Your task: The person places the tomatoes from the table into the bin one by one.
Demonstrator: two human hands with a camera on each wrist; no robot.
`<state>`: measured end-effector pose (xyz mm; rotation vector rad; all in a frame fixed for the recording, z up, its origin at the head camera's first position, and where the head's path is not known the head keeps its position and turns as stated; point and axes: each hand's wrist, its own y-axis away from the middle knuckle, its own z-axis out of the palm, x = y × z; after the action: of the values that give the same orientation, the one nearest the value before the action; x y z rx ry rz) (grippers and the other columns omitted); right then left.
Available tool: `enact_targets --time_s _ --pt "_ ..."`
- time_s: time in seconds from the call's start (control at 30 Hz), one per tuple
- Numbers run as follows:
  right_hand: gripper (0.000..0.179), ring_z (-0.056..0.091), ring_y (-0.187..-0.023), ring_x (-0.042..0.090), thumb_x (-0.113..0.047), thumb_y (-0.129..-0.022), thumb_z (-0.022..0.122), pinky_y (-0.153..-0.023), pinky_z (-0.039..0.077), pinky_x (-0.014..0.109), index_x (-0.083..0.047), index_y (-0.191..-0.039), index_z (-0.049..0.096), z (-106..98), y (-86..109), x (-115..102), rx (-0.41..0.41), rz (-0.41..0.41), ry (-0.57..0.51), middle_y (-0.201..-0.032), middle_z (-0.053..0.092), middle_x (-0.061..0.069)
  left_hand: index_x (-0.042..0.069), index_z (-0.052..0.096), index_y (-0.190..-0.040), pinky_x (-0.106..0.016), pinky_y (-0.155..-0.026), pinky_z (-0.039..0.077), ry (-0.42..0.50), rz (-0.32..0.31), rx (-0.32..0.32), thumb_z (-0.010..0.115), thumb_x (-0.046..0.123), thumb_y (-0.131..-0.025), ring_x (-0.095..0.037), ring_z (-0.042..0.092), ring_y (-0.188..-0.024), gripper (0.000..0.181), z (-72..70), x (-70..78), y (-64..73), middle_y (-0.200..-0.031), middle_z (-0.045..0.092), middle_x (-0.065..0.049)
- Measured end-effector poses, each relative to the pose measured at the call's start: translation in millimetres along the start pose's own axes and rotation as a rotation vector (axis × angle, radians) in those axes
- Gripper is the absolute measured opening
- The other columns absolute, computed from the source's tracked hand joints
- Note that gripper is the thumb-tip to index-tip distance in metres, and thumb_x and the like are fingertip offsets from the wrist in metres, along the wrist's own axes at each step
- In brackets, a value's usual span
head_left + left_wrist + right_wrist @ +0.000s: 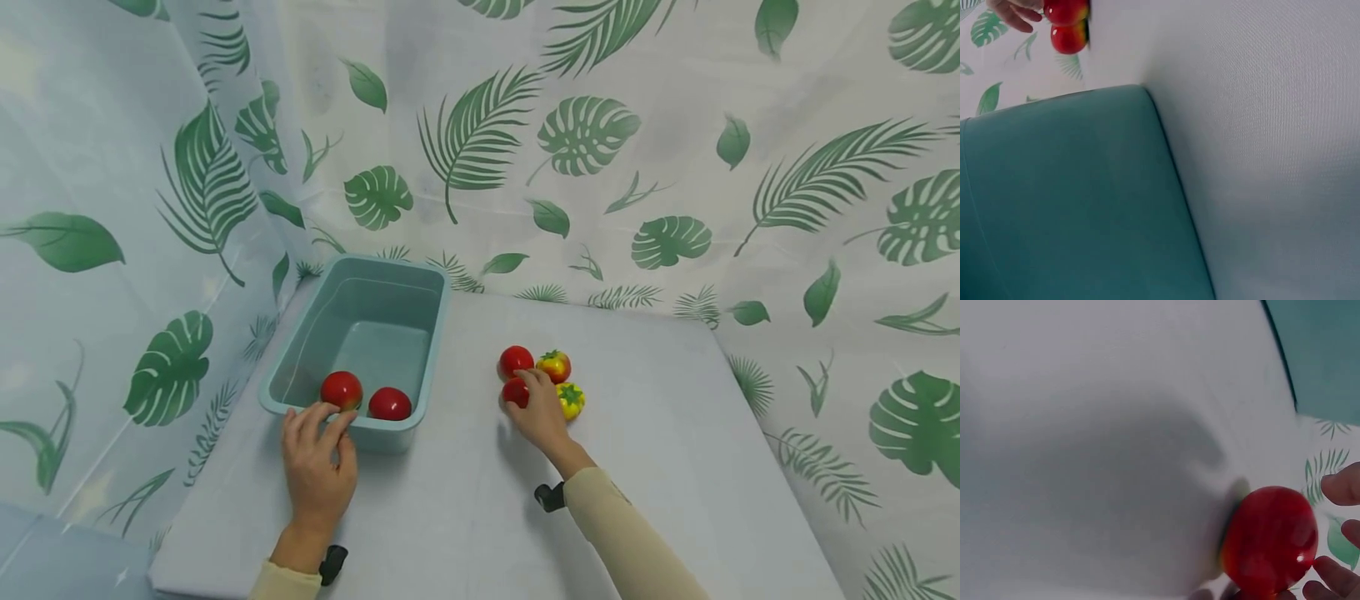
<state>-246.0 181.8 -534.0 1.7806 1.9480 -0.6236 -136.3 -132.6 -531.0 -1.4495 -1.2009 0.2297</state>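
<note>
My left hand rests its fingertips on the near rim of a blue-green plastic bin; that hand is out of the left wrist view. Inside the bin, at its near end, are two red tomatoes, one at the left and one at the right. My right hand reaches over the near-left red tomato of a cluster on the table. Its thumb and fingers are spread beside that tomato, not closed round it. Around it sit another red tomato, a red-yellow one and a yellow one with a green top, partly hidden by the hand.
A white-covered table carries the bin at the left and the cluster right of centre. Leaf-patterned curtains hang behind the table and along both sides. Dark wrist devices, such as the one at my right wrist, hang below the sleeves.
</note>
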Motion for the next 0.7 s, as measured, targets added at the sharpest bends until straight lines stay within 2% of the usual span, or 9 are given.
enact_targets --time_s 0.37,0.53,0.7 --pt "0.060 0.044 -0.126 0.035 -0.013 -0.078 0.078 -0.094 0.049 0.052 -0.011 -0.133 0.054 7 1.7 10 0.007 0.003 0.073 -0.137 0.042 0.016 0.003 0.074 -0.098 -0.062 -0.109 0.021 0.009 0.009 0.026 0.052 0.010 -0.084 -0.040 0.051 -0.108 0.026 1.7 0.8 0.7 -0.105 0.064 -0.018" --pt "0.068 0.044 -0.123 0.032 -0.016 -0.073 0.083 -0.093 0.051 0.049 -0.012 -0.134 0.052 10 3.5 10 -0.007 -0.005 0.161 -0.133 0.040 0.014 0.003 0.074 -0.096 -0.062 -0.108 0.021 0.009 0.010 0.046 0.052 0.010 -0.084 -0.040 0.051 -0.107 0.026 2.8 1.4 1.0 -0.104 0.064 -0.018" --pt "0.071 0.043 -0.124 0.036 -0.013 -0.071 0.083 -0.097 0.047 0.051 -0.011 -0.134 0.049 14 6.1 10 0.003 -0.006 0.188 -0.137 0.038 0.017 0.003 0.074 -0.096 -0.062 -0.108 0.022 0.014 0.016 0.064 0.052 0.010 -0.083 -0.040 0.051 -0.106 0.026 4.5 0.9 1.5 -0.104 0.065 -0.017"
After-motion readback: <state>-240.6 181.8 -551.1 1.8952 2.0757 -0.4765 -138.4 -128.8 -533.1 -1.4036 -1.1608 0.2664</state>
